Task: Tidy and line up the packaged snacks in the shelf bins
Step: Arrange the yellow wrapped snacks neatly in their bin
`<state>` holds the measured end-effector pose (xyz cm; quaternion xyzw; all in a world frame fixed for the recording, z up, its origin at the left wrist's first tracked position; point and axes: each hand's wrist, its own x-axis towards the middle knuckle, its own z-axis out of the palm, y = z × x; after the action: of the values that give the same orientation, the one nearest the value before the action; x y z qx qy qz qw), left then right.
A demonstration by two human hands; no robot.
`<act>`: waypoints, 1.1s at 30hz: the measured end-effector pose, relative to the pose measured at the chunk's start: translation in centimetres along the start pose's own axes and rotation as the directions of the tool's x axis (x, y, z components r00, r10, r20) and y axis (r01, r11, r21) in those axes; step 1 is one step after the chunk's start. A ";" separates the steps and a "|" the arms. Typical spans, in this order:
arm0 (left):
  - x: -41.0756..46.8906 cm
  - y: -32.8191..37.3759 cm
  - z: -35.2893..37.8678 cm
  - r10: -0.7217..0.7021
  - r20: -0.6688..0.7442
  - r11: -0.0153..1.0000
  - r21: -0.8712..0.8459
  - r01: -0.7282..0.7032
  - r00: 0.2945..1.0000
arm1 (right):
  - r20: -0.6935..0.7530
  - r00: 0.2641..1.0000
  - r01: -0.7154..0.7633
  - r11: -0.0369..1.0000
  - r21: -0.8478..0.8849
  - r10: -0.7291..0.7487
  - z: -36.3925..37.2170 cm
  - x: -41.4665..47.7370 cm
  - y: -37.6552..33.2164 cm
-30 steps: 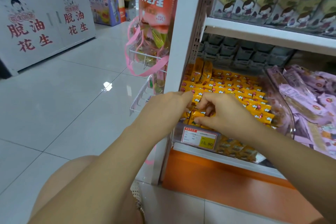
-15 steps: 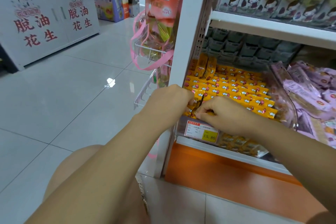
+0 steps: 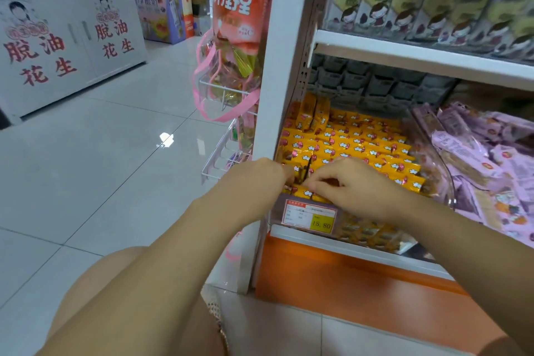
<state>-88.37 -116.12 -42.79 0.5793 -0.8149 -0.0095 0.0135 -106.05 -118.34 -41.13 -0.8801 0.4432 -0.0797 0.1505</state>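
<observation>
Reaching over the front lip of the clear bin at the centre of the frame, the right hand has its fingers curled, pinching one front packet between thumb and fingertips. The yellow snack packets fill this bin in flat rows on the lowest shelf, with a few upright packets standing at its back left corner. The left hand sits just left of the right one, at the bin's front left corner; its fingers are tucked behind the back of the hand, so whether they grip anything cannot be told. A price tag reading 15.80 is fixed to the bin front just below the hands. Purple packets lie heaped in the neighbouring bin at the right of the frame.
</observation>
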 end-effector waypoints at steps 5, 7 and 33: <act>-0.3 -1.1 -1.1 -0.018 -0.145 0.978 -0.207 -0.013 0.989 | -0.231 0.972 -0.049 0.997 -0.057 0.034 -0.5 2.7 0.4; -0.8 -1.8 -1.6 -0.037 -0.262 0.958 -0.285 -0.041 0.964 | -0.166 0.986 -0.038 0.988 -0.148 0.013 0.0 4.1 0.4; -0.7 -2.8 -1.1 -0.073 -0.093 0.757 -0.653 -0.005 0.993 | -0.293 0.914 -0.330 0.935 -0.134 0.280 -1.6 9.2 2.9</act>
<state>-85.43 -116.36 -41.76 0.5528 -0.7478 -0.2601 0.2599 -103.22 -127.67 -40.56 -0.7906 0.5972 -0.1336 0.0192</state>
